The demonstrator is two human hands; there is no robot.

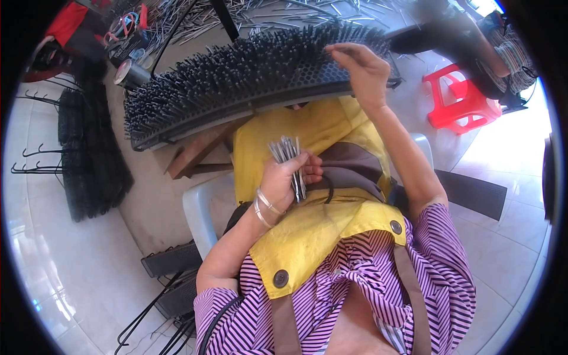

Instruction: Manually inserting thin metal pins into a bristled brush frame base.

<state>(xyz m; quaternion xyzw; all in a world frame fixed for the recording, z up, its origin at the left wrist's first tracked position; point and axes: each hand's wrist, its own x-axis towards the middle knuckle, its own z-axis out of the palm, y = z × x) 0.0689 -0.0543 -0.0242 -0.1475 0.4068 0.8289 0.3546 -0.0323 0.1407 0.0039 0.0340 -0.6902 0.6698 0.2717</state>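
Note:
My left hand (283, 180) is closed round a bundle of thin silvery metal rods (289, 152) in front of my yellow apron. The rods stand nearly upright and stick out above and below the fist. Over the right part of a long black rack (260, 102) I hold up my right hand (364, 68), its fingertips pinched together. Whatever lies between those fingertips, if anything, is too small to make out. Many dark upright rods (201, 89) crowd the rack. Below the right hand, part of its perforated surface (322, 74) shows bare, with rows of round holes.
Loose rods (266, 13) lie scattered beyond the rack. A metal can (131, 75) stands by its left end. At right is a red plastic stool (458, 100). Black bristly bundles with hooked wires (89, 154) sit at left. I sit on a pale blue chair (201, 207).

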